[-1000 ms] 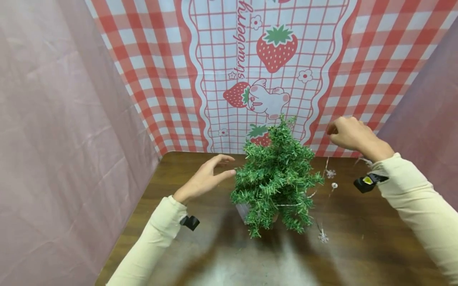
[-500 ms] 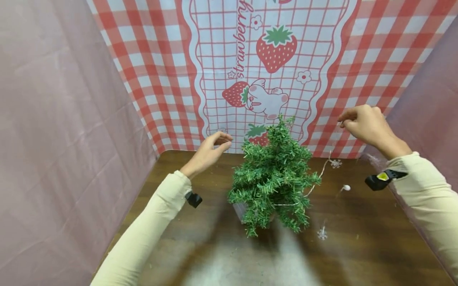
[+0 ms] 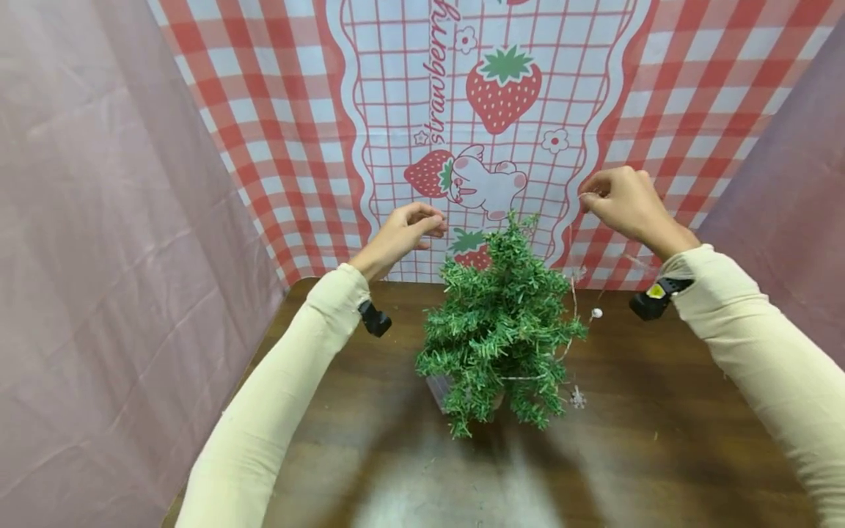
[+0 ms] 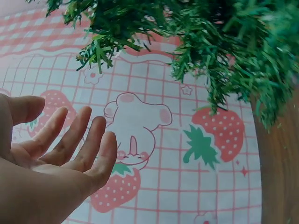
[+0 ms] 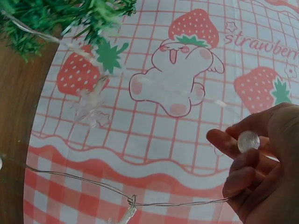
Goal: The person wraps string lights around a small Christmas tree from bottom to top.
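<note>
A small green artificial Christmas tree (image 3: pixel 498 330) stands on the table, a pale block-like base partly showing under its branches. My right hand (image 3: pixel 623 202) is raised right of the treetop, pinching a thin string light. A clear round ball (image 5: pixel 248 141) sits among its fingers in the right wrist view. From that hand the wire (image 5: pixel 77 178) hangs back to the tree, carrying a clear snowflake (image 5: pixel 92 110) and a white ball (image 3: pixel 597 313). My left hand (image 3: pixel 405 233) hovers left of the treetop, fingers loosely bent, palm bare in the left wrist view.
Another snowflake (image 3: pixel 577 398) hangs low at the tree's right side. The brown wooden table (image 3: pixel 356 440) ends against a red-and-white strawberry cloth (image 3: pixel 304 147) at the back. Pink curtains (image 3: pixel 119 257) close off both sides.
My left hand has risen from beside the branches to near the treetop. My right hand swung right, then came back left and higher, drawing the string light up beside the tree.
</note>
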